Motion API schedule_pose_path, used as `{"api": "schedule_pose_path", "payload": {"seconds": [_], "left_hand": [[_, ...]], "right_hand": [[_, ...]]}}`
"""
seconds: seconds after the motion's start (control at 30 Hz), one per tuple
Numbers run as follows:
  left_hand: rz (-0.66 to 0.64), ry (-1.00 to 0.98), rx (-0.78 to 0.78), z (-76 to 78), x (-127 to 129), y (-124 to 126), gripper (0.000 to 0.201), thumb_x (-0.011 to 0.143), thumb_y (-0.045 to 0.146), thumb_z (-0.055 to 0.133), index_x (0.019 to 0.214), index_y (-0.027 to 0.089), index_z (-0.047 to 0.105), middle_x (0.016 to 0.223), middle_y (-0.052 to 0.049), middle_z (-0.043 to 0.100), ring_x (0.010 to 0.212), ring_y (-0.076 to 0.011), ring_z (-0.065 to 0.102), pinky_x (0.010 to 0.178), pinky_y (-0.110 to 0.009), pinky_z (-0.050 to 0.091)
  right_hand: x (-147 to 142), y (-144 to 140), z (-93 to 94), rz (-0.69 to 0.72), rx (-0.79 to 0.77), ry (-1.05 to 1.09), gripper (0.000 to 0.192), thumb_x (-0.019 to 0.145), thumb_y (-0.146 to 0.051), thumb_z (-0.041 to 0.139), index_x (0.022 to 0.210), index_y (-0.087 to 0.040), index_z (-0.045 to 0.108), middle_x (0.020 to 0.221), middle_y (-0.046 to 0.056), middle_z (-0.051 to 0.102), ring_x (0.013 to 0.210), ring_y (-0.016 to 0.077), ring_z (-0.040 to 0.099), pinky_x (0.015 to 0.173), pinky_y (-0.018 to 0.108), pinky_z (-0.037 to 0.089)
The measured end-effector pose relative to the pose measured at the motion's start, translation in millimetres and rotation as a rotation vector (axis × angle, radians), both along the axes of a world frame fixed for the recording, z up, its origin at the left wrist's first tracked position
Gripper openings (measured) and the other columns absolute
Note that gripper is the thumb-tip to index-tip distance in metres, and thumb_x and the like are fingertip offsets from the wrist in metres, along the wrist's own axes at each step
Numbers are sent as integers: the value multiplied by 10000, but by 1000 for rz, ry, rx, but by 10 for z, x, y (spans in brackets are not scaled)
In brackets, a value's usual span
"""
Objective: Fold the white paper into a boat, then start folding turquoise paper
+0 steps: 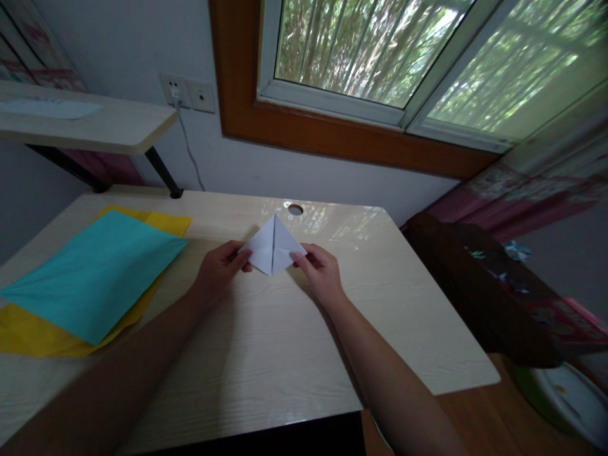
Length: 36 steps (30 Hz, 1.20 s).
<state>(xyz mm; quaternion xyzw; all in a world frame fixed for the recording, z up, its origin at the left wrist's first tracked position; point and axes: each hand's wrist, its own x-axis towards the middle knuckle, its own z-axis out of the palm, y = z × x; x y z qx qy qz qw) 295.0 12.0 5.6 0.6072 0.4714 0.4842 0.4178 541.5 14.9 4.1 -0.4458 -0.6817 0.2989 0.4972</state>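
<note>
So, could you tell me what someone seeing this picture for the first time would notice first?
Probably the folded white paper at the middle of the desk, pinched at its side corners by the left hand and the right hand. Next, the teal sheet lying on yellow sheets at the desk's left side.

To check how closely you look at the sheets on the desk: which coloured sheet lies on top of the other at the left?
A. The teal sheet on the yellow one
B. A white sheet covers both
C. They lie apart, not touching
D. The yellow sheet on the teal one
A: the teal sheet overlaps the yellow sheet, whose edges show around it, while both hands hold the folded white paper.
</note>
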Motion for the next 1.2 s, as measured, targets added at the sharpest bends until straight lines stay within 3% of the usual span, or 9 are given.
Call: {"api": "schedule_pose_path", "payload": {"seconds": [0.1, 0.2, 0.3, 0.43, 0.6, 0.8, 0.97, 1.07, 1.2], "left_hand": [[-13, -56, -50, -17, 17, 14, 302, 878, 465, 663, 985, 182, 671, 655, 7, 683, 619, -157, 656, 647, -262, 517], [-44, -90, -95, -34, 22, 34, 322, 856, 483, 682, 967, 181, 671, 663, 2, 696, 619, -163, 669, 644, -271, 531], [-97, -100, -112, -43, 16, 41, 321, 846, 491, 689, 921, 179, 675, 657, -3, 700, 616, -166, 672, 645, -278, 538], [-211, -92, -103, -53, 3, 42, 311, 868, 488, 659, 916, 182, 690, 669, -12, 703, 627, -171, 672, 649, -287, 542], [-313, -55, -81, -36, -10, 46, 330, 870, 498, 644, 896, 175, 710, 689, -20, 693, 644, -171, 666, 653, -288, 542], [-268, -57, -60, -33, 9, 56, 370, 865, 472, 652, 1064, 165, 705, 797, -29, 692, 653, -152, 624, 621, -266, 522], [-217, -139, -55, -96, 33, 75, 478, 861, 401, 670, 1278, 175, 609, 749, 7, 628, 652, -134, 603, 635, -258, 526], [-155, -113, -40, -117, 24, 80, 413, 864, 365, 671, 1245, 208, 641, 779, 9, 634, 683, -135, 605, 659, -261, 531], [-74, -13, 16, -104, 1, 74, 270, 885, 361, 644, 1106, 228, 722, 873, -19, 686, 734, -150, 623, 703, -280, 537]], "right_hand": [[-11, -33, 74, 88, 109, -65, 270, 967, -394, 568, 1118, -230, 720, 960, 62, 725, 851, 197, 669, 774, 347, 534], [-46, -64, 148, 214, 278, -202, 322, 1001, -380, 483, 1226, -278, 690, 1189, 73, 688, 1111, 237, 621, 1005, 452, 476], [-88, -75, 160, 166, 335, -313, 287, 979, -347, 541, 1220, -348, 698, 1426, 46, 534, 1321, 266, 486, 1127, 520, 380], [-103, -57, 115, 73, 328, -335, 314, 908, -300, 675, 1208, -393, 696, 1542, 17, 372, 1425, 302, 361, 1156, 572, 347], [-95, -29, 57, 142, 262, -296, 429, 863, -326, 743, 1277, -381, 645, 1526, 55, 367, 1371, 293, 422, 1100, 530, 434], [-122, -25, -1, 75, 210, -238, 389, 831, -315, 775, 1208, -345, 685, 1403, 85, 444, 1074, 236, 581, 903, 439, 553], [-114, -5, 9, 30, 181, -172, 482, 816, -291, 785, 1272, -337, 634, 1393, 98, 447, 1301, 278, 480, 1036, 462, 492], [-102, 21, -31, 38, 138, -142, 615, 790, -324, 807, 1354, -336, 563, 1402, 103, 476, 1316, 280, 480, 1039, 451, 491], [-95, 43, -144, 126, 4, -72, 665, 836, -370, 751, 1429, -306, 459, 1242, 81, 625, 1024, 203, 645, 820, 326, 568]]}}
